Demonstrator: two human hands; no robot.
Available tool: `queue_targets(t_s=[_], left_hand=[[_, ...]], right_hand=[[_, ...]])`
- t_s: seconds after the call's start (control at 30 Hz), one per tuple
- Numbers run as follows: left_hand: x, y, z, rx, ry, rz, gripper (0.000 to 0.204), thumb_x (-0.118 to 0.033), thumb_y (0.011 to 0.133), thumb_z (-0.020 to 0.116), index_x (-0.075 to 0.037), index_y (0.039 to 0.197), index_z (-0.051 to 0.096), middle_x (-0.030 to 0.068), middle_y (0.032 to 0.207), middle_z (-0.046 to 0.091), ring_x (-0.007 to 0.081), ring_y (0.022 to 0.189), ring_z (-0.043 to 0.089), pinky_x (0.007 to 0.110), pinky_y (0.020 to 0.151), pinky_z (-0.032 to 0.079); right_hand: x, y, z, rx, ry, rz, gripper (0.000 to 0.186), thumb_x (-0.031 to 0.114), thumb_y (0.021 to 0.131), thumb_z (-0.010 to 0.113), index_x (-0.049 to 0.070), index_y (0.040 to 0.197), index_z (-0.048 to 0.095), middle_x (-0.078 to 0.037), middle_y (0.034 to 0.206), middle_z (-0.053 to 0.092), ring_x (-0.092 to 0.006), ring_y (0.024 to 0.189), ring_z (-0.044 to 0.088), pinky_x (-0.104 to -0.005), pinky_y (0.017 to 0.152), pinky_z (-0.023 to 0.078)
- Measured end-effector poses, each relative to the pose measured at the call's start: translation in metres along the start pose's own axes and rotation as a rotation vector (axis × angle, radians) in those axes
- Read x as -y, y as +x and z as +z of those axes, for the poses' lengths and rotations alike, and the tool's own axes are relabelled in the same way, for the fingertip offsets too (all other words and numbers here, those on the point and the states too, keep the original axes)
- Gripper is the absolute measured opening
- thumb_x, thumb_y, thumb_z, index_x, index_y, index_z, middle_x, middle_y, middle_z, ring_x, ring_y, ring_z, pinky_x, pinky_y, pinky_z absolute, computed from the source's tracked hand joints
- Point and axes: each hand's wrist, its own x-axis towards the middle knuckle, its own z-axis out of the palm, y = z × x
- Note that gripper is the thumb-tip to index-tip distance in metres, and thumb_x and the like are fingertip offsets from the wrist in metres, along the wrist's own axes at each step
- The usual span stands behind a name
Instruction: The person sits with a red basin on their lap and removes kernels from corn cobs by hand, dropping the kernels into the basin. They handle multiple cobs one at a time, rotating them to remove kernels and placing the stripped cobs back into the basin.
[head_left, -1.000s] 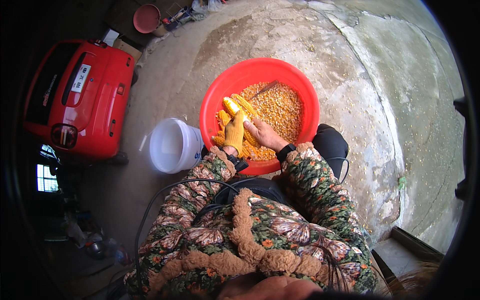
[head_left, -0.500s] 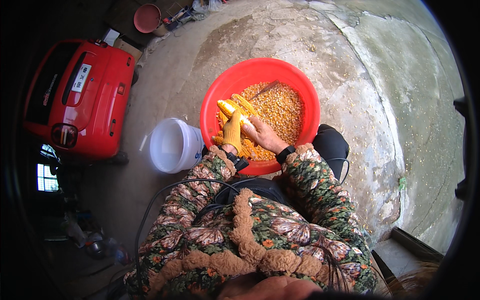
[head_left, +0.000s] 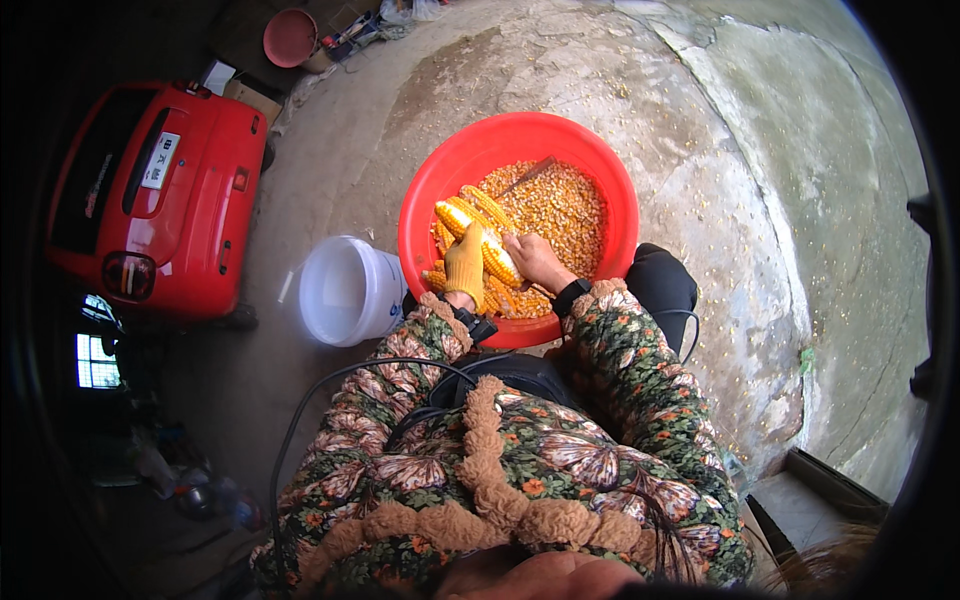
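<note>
My left hand (head_left: 463, 268), in a knitted yellow glove, is closed round a yellow corn cob (head_left: 497, 255) with pale stripped patches, lying diagonally across the near-left part of a red plastic basin (head_left: 520, 130). My bare right hand (head_left: 538, 262) grips the cob from the right, thumb against it. More cobs (head_left: 487, 203) are piled under and behind the held one. Loose kernels (head_left: 568, 215) fill much of the basin's right and far part, with a thin dark flat piece (head_left: 530, 174) lying in them.
A white bucket (head_left: 355, 292) stands left of the basin. Farther left is a red car (head_left: 190, 205). A round red tub (head_left: 290, 38) and clutter lie at the back left. Scattered kernels dot the concrete floor (head_left: 720, 170). My dark-clad knee (head_left: 660, 290) is beside the basin's right side.
My right hand has shifted slightly right along the cob, and more of the cob's lower end shows. The cob's top has tipped leftward since a second ago.
</note>
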Motion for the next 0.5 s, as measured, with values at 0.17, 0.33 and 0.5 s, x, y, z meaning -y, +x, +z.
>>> queue_targets(t_s=[0.17,0.33,0.5], left_hand=[[-0.003,-0.003,0.002,-0.016,-0.022,0.03,0.046,-0.049,0.084,0.06,-0.005,0.097,0.063,0.0024,0.077,0.062,0.0145,0.059,0.06,0.028,0.047,0.045],[-0.001,-0.001,0.001,0.051,-0.09,-0.006,0.042,-0.05,0.086,0.06,-0.009,0.097,0.062,-0.0001,0.07,0.057,0.0109,0.05,0.053,0.024,0.04,0.038],[-0.002,-0.006,-0.001,0.051,0.009,-0.037,0.042,-0.051,0.085,0.059,-0.01,0.094,0.062,-0.001,0.068,0.055,0.0105,0.047,0.05,0.025,0.038,0.036]], right_hand=[[0.009,-0.004,-0.001,-0.004,0.114,0.025,0.053,0.043,0.097,0.044,-0.006,0.085,0.061,-0.014,0.062,0.058,-0.0228,0.049,0.063,-0.0309,0.038,0.051],[0.011,-0.011,0.004,0.016,-0.282,-0.333,0.054,0.046,0.093,0.049,-0.007,0.097,0.061,-0.025,0.075,0.061,-0.0388,0.074,0.064,-0.0454,0.066,0.051],[-0.005,-0.003,0.011,-0.063,-0.399,-0.376,0.043,0.037,0.094,0.049,-0.003,0.083,0.06,-0.029,0.077,0.061,-0.046,0.076,0.06,-0.0529,0.07,0.047]])
